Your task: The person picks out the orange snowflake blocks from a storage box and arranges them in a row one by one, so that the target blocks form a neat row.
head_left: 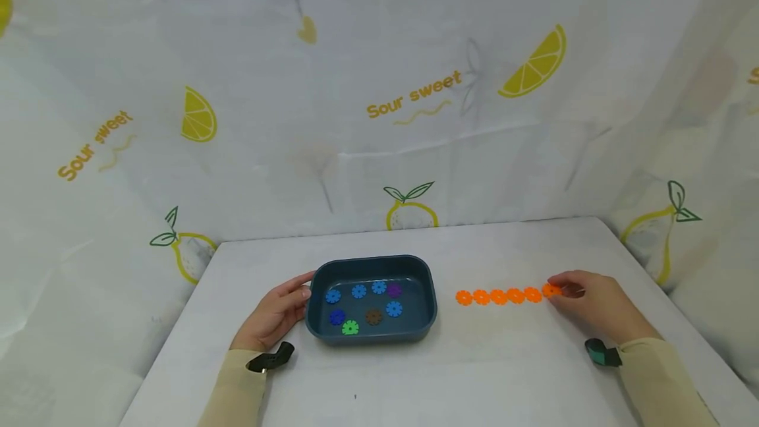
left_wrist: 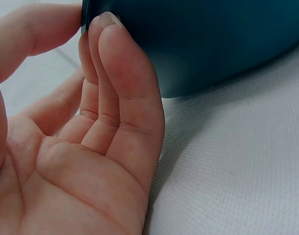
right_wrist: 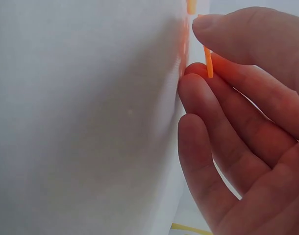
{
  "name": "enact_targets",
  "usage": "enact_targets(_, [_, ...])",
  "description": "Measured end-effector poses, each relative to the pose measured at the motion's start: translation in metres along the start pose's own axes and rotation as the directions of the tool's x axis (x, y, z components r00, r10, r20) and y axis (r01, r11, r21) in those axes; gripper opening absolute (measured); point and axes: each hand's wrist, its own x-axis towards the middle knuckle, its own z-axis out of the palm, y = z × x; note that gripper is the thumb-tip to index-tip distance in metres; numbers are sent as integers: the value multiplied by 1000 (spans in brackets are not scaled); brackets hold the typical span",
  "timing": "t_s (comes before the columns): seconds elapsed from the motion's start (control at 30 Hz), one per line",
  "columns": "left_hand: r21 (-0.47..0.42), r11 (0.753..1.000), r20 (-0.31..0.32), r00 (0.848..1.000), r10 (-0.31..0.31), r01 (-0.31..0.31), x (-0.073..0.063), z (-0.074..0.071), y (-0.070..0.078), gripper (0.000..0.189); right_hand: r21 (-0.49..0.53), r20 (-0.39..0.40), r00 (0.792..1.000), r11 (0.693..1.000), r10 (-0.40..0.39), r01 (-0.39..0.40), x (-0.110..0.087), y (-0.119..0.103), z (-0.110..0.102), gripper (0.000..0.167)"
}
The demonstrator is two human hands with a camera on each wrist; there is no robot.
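Note:
My left hand (head_left: 275,313) is at the left end of a dark blue tray (head_left: 371,340), gripping its rim. In the left wrist view, the thumb and bent fingers (left_wrist: 132,83) meet the tray's edge (left_wrist: 213,54). The tray contains several notched plastic discs: blue ones (head_left: 358,291), a purple one (head_left: 394,290), a green one (head_left: 350,327) and a brown one (head_left: 373,317). On the right, my right hand (head_left: 593,298) pinches an orange disc (right_wrist: 209,62) between thumb and fingers. That disc is at the right end of a straight row of orange discs (head_left: 499,296).
A white table (head_left: 450,381) supports the tray and the row. Behind it and at both sides hangs a white cloth (head_left: 332,117) printed with lemons and lettering. Dark bands (head_left: 271,357) circle both wrists, over beige sleeves (head_left: 658,374).

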Motion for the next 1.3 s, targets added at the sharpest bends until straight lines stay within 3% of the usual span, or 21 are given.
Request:
enact_targets(0.4, [21,1000,-2,1000,4,-4,-4,-6,2,60,-38,-11,999,999,-36,36,7,-7,6,35])
enact_targets(0.77, [-3,1000,-24,1000,3,-3,-2,0,2,59,-66,-21,999,997,-48,46,11,-7,4,32])
enact_targets(1.03, [8,1000,0,1000,5,-5,-7,-1,-3,60,-50,-7,999,998,-42,42,9,-6,8,31])
enact_targets(1.3, [16,1000,-1,1000,10,-10,0,2,-2,59,-56,-5,999,997,-48,48,7,1,2,33])
